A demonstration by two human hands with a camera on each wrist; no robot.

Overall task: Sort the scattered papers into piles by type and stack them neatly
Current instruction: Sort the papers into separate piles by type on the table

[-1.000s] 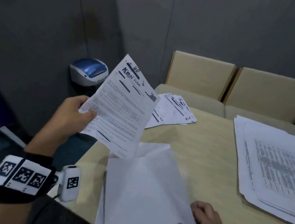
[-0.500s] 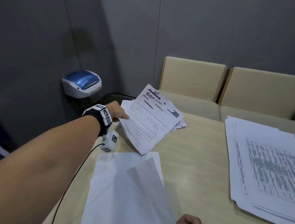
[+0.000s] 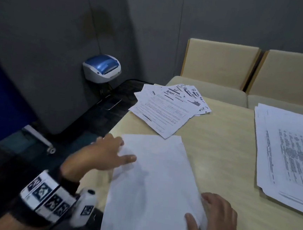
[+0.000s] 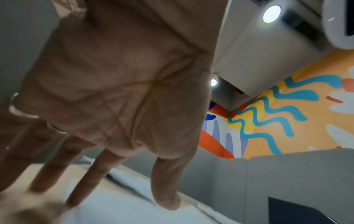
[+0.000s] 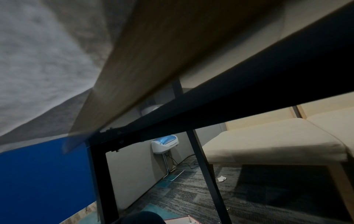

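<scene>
A stack of sheets lying blank side up (image 3: 152, 184) sits at the near edge of the light wooden table (image 3: 227, 143). My left hand (image 3: 125, 150) lies with straight fingers on the stack's left edge; the left wrist view shows its fingers (image 4: 166, 197) pointing down onto the paper (image 4: 124, 212). My right hand (image 3: 199, 207) holds the stack's right edge, thumb on top. A fanned pile of handwritten-headed HR forms (image 3: 167, 110) lies at the far left corner. A pile of printed table sheets (image 3: 286, 154) lies on the right. The right wrist view shows only the table's underside (image 5: 153, 53).
Two beige cushioned seats (image 3: 219, 64) stand behind the table against the grey wall. A white and blue device (image 3: 101, 68) stands on a stand on the floor to the left. The table's left edge runs beside my left wrist.
My left hand carried the HR form to the far-left pile, let it go there, then came back to the blank stack's left edge. My right hand stayed on the stack.
</scene>
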